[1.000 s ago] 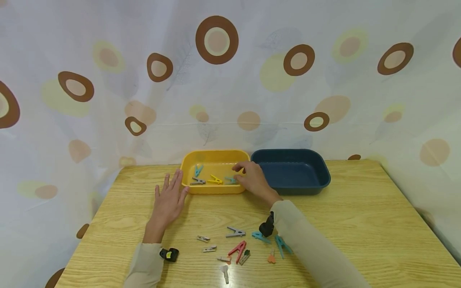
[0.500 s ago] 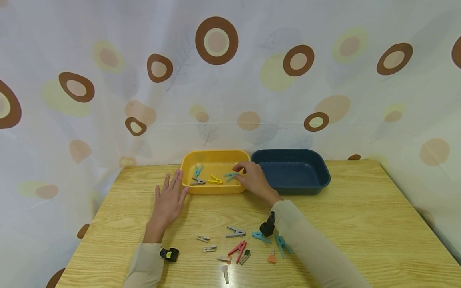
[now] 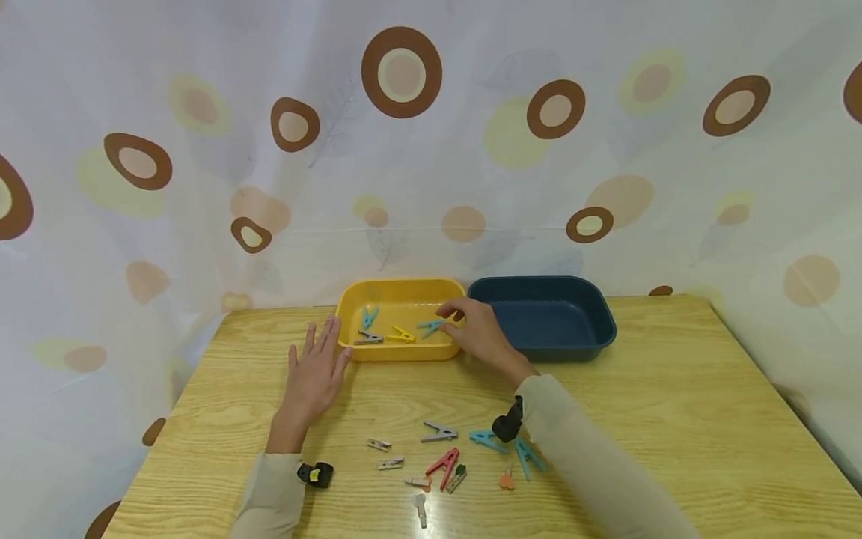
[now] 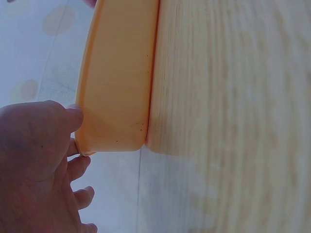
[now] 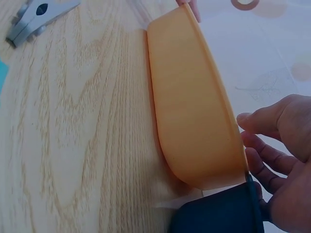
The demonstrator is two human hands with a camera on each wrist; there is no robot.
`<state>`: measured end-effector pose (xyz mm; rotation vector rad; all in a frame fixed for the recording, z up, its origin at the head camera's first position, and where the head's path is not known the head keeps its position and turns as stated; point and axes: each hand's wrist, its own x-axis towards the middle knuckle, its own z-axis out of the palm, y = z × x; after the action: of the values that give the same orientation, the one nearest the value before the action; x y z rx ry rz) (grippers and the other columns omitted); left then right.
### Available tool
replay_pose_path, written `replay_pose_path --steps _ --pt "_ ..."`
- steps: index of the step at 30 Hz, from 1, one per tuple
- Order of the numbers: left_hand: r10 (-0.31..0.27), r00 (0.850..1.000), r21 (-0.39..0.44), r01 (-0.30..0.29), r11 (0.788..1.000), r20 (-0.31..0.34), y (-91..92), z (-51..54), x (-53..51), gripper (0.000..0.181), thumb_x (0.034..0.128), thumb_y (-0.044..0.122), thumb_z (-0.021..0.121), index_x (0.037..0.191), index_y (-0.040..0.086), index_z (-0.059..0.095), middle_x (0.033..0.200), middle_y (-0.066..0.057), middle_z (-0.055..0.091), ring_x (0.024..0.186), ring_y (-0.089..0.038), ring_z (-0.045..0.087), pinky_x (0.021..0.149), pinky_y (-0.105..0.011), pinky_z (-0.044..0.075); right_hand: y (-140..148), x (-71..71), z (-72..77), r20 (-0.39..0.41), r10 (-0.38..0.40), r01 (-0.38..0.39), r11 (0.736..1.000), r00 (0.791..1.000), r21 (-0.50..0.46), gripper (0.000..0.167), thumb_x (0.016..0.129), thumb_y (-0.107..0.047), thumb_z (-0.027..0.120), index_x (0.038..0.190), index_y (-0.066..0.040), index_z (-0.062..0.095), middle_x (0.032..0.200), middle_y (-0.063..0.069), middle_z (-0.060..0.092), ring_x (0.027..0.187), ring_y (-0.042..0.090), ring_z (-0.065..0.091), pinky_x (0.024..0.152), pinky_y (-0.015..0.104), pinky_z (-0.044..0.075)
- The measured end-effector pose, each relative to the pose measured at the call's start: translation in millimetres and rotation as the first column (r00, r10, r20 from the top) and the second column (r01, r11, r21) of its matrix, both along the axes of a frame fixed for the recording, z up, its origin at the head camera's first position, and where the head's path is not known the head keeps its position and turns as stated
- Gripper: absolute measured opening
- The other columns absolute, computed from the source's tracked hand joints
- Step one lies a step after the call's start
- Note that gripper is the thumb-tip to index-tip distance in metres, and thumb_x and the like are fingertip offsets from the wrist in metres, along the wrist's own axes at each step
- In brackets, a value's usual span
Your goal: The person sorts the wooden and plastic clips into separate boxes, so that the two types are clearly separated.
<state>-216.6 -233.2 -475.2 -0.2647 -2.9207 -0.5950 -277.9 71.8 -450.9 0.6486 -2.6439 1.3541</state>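
My left hand [image 3: 314, 379] rests against the left end of the yellow tray [image 3: 404, 352], fingers spread; in the left wrist view the thumb [image 4: 74, 116] touches its rim. Over the tray's right end hovers my right hand [image 3: 480, 333], thumb and fingers bent apart around nothing visible. Just left of its thumb lies a light blue clothespin [image 3: 431, 327] on the tray floor. A yellow clothespin [image 3: 402, 335], a grey clothespin [image 3: 369, 337] and another light blue clothespin [image 3: 370, 317] lie farther left in the tray. The right wrist view hides the tray's inside behind its wall.
A dark blue tray [image 3: 542, 354] stands against the yellow one's right side. Nearer on the wooden table lie a grey clothespin [image 3: 440, 432], a red clothespin [image 3: 443, 469], two blue clothespins [image 3: 488, 441] and several small wooden clips [image 3: 390, 464]. A patterned curtain [image 3: 431, 172] hangs behind.
The light blue clothespin by my right hand has turned and now lies spread on the tray floor, let go. My right hand has shifted slightly right; the left has stayed.
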Motion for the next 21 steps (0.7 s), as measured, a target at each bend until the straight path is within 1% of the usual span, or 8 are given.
replay_pose_path --steps 7,12,17,21 --pt "0.001 1.0 0.005 -0.001 1.0 0.006 -0.2 2.0 0.6 0.064 0.1131 0.039 0.035 0.165 0.005 0.018 0.17 -0.011 0.017 0.156 -0.04 0.005 0.114 -0.076 0.006 8.7 9.2 6.7 -0.028 -0.002 0.002 1.0 1.0 -0.004 0.022 0.096 -0.009 0.073 0.117 -0.002 0.072 0.114 0.011 0.069 0.103 0.028 0.061 0.087 0.045 0.053" --pt "-0.003 1.0 0.006 0.003 1.0 0.003 -0.7 1.6 0.9 0.064 0.1131 0.039 0.035 0.165 0.005 0.018 0.171 -0.011 0.016 0.156 -0.041 0.006 0.114 -0.076 0.006 13.9 18.5 13.5 -0.047 0.003 -0.005 0.999 0.999 -0.032 0.022 0.096 -0.009 0.074 0.117 -0.002 0.073 0.114 0.01 0.07 0.1 0.028 0.061 0.084 0.048 0.054" --pt "-0.003 1.0 0.005 0.003 1.0 0.007 -0.3 1.4 0.6 0.064 0.1133 0.039 0.035 0.165 0.006 0.018 0.171 -0.012 0.017 0.156 -0.041 0.006 0.114 -0.076 0.006 20.2 29.2 18.3 -0.079 0.017 -0.021 0.998 0.997 -0.056 0.022 0.094 -0.007 0.076 0.115 -0.004 0.073 0.114 0.012 0.071 0.096 0.029 0.063 0.082 0.052 0.054" --pt "-0.002 1.0 0.003 0.002 1.0 0.005 0.3 1.3 0.2 0.063 0.1132 0.037 0.036 0.165 0.006 0.018 0.17 -0.013 0.018 0.156 -0.042 0.006 0.114 -0.076 0.006 25.5 38.0 18.6 -0.095 0.026 -0.032 0.997 0.995 -0.064 0.021 0.094 -0.009 0.076 0.115 -0.007 0.074 0.108 0.011 0.071 0.092 0.029 0.063 0.083 0.054 0.054"
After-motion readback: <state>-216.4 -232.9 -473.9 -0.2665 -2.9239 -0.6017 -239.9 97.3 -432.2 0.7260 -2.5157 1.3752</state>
